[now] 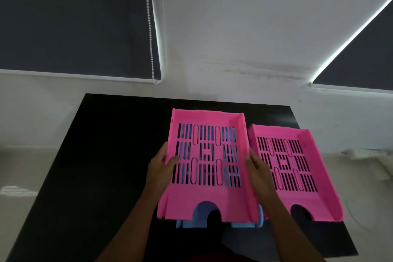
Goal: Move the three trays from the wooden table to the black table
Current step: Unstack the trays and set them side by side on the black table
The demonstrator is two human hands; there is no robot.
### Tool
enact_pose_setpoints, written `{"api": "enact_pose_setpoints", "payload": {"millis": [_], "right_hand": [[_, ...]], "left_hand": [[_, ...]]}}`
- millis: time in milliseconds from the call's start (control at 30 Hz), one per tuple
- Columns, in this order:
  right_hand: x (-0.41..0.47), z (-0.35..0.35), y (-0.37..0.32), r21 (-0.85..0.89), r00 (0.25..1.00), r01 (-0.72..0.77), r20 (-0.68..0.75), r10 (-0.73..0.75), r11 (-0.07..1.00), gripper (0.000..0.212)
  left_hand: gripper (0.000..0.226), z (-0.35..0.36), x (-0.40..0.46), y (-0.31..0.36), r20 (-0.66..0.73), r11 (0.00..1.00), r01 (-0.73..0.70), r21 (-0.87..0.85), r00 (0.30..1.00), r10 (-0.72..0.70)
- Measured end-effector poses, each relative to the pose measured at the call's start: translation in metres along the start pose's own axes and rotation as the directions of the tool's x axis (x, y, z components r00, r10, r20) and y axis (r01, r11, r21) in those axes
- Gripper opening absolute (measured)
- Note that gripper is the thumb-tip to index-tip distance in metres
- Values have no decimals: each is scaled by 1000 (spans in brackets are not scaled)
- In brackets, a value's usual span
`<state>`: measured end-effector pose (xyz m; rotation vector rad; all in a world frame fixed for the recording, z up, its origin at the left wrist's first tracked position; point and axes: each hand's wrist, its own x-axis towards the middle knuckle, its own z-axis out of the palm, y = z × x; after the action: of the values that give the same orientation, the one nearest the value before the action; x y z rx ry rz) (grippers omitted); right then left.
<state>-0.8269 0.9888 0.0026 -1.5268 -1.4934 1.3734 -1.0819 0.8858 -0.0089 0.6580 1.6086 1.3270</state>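
Crowding held pink tray (208,204): second tray (306,200) (touching rightward).

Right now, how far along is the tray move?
Done: one pink tray and the blue tray sit on the black table. In hand: both hands, left and right, hold the second pink tray over the blue. Left: release it.

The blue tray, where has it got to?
In the head view the blue tray lies on the black table, mostly hidden under the pink tray gripped by the left hand and right hand.
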Motion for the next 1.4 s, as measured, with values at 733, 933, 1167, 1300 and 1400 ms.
{"api": "enact_pose_setpoints", "payload": {"millis": [733, 933, 1167, 1300, 1400], "right_hand": [[-25, 196, -34, -8, 904, 2, 428, 2, 1000, 40], [-26, 207, -17, -66, 884, -60, 460, 84, 996, 42], [-22, 204, -8, -100, 887, -103, 441, 137, 990, 44], [-21, 202, -5, -128, 890, -114, 427, 159, 985, 47], [-20, 201, -4, -173, 885, -103, 433, 170, 980, 51]], "left_hand": [[34, -210, -23, -14, -316, 996, -71, 45, 945, 81], [28, -213, -26, -28, -318, 994, -62, 88, 944, 87], [24, -210, -17, -42, -289, 987, -8, 158, 956, 54], [20, -206, -12, -49, -288, 983, 12, 184, 957, 42], [17, -204, -11, -52, -304, 979, 37, 198, 952, 26]]}}
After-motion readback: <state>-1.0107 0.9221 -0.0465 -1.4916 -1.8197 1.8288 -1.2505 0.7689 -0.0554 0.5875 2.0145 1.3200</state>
